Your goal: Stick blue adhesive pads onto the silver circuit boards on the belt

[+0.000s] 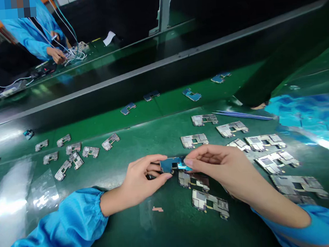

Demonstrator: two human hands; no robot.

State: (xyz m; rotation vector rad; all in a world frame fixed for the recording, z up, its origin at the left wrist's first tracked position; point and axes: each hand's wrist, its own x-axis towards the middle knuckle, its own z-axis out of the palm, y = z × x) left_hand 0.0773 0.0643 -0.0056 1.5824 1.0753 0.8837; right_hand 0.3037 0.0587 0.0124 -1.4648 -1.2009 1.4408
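Between my two hands a small blue circuit board [168, 165] is held just above the green mat. My left hand [143, 176] pinches its left end with thumb and fingers. At the other end, my right hand [214, 165] closes thumb and fingertips on the board's edge, where a shiny light-blue piece [184, 165] shows; whether that is film or part of the board I cannot tell. Just below lie a silvery circuit board [193, 181] and a larger one [210, 204]. A small pink strip [157, 209] rests on the mat nearer to me.
Several silvery boards lie in groups at the left [73, 148] and right [277, 162]. Blue tweezers [243, 115] rest behind the right group, beside blue plastic film [310, 118]. Blue boards [192, 94] lie along the far strip. Across the bench, a person in blue sleeves [34, 38] handles cables.
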